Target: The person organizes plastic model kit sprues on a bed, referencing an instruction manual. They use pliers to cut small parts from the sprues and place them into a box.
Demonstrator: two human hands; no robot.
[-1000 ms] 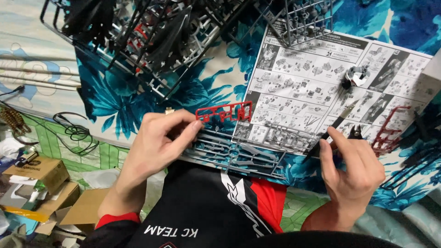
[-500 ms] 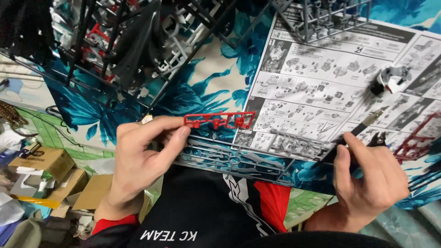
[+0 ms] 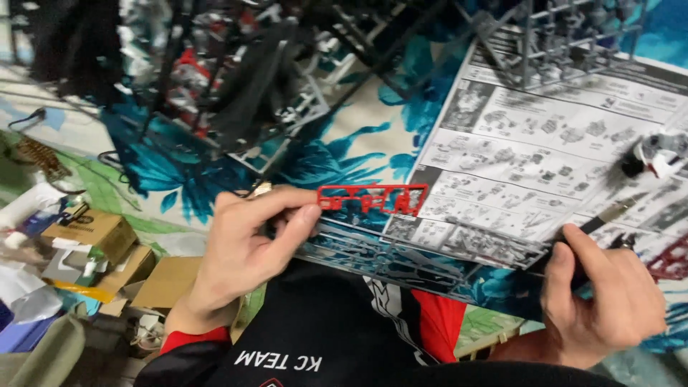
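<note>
**Hands holding a model-kit frame and a tool over an instruction sheet**

The left hand point(image 3: 247, 247) pinches one end of a red plastic parts frame point(image 3: 373, 198) between thumb and fingertips; the frame juts out sideways beyond them. The right hand point(image 3: 602, 301) is clenched around a dark-handled tool point(image 3: 609, 215), possibly a hobby knife, its tip pointing away over the printed instruction sheet point(image 3: 545, 165). A grey parts frame point(image 3: 430, 254) lies just below the left fingertips.

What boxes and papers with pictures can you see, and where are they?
Instruction sheet: flat on the flowered cloth at right, white with grey and black drawings.
Cardboard box: far left, brown, small and rectangular, with a dark mark on top.
Open cardboard box: just left of the left hand, plain brown, flaps open.
No screens or signs show.
</note>
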